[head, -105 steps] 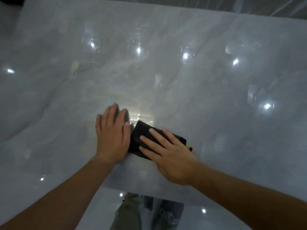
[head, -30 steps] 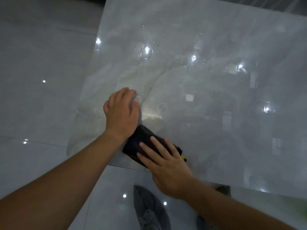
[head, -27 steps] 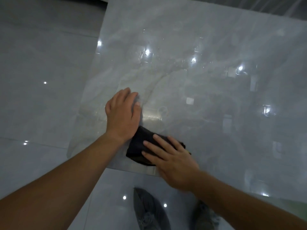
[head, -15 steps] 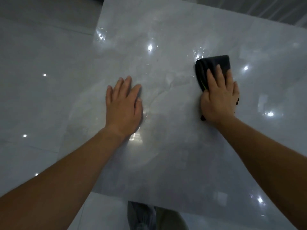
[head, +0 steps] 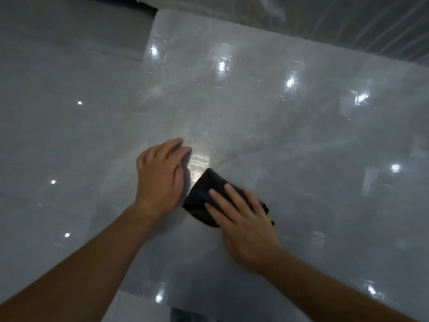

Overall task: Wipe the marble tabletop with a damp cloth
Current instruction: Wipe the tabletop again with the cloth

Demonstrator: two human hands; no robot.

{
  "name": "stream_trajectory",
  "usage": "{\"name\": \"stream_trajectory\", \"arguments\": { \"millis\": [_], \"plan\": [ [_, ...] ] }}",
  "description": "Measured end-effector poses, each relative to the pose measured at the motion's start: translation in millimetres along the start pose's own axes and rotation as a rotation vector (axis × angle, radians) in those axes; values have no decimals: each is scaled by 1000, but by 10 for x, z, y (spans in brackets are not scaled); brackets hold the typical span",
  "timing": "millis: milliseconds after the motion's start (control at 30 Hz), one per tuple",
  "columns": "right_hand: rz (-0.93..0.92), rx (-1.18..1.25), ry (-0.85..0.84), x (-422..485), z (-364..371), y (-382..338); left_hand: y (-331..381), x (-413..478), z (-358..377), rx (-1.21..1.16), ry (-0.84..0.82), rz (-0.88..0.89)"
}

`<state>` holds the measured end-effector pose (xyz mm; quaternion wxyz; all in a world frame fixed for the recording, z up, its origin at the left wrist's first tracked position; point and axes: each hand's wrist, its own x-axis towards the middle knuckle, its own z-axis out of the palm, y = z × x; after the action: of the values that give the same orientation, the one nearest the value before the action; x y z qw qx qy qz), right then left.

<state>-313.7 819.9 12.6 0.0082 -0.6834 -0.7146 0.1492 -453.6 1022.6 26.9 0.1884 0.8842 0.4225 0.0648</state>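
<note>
- Two bare hands show in the head view, both on the glossy marble tabletop [head: 301, 140], which is dotted with reflected lights.
- The right hand [head: 243, 221] lies flat on the dark cloth [head: 202, 196]. Its fingers [head: 222, 196] are straight and spread, pressing down rather than clenching. The folded cloth pokes out ahead of them.
- The left hand [head: 160, 180] rests palm-down on bare marble just left of the cloth. Its fingers are loose and hold nothing, so it seems to serve as a brace.
- A wet-looking, streaky patch shines just beyond the cloth. The marble well to the right of the cloth looks drier, though glare makes this hard to judge.
- Farther left of the cloth, past the tabletop's edge, lies tiled floor [head: 58, 140].
- To wipe well, I judge the palm's weight should sit evenly over the cloth so that it lies flat. Sweep in overlapping passes out from the cloth's present spot toward the drier right side. Lift the bracing hand clear before wiping beneath it.
</note>
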Motion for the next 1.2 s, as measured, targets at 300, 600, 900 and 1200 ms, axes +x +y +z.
{"name": "stream_trajectory", "arguments": {
  "millis": [300,600,900,1200],
  "plan": [
    [642,152,152,1285,-614,1214,-325,490,-74,139,-63,-12],
    [36,-60,24,485,-147,-33,-476,608,-78,85,-114,-15],
    [310,63,163,1319,-445,721,-375,818,-132,-87,96,-129],
    [89,-31,104,1836,-488,447,-523,1281,-183,-151,84,-108]
  ]
}}
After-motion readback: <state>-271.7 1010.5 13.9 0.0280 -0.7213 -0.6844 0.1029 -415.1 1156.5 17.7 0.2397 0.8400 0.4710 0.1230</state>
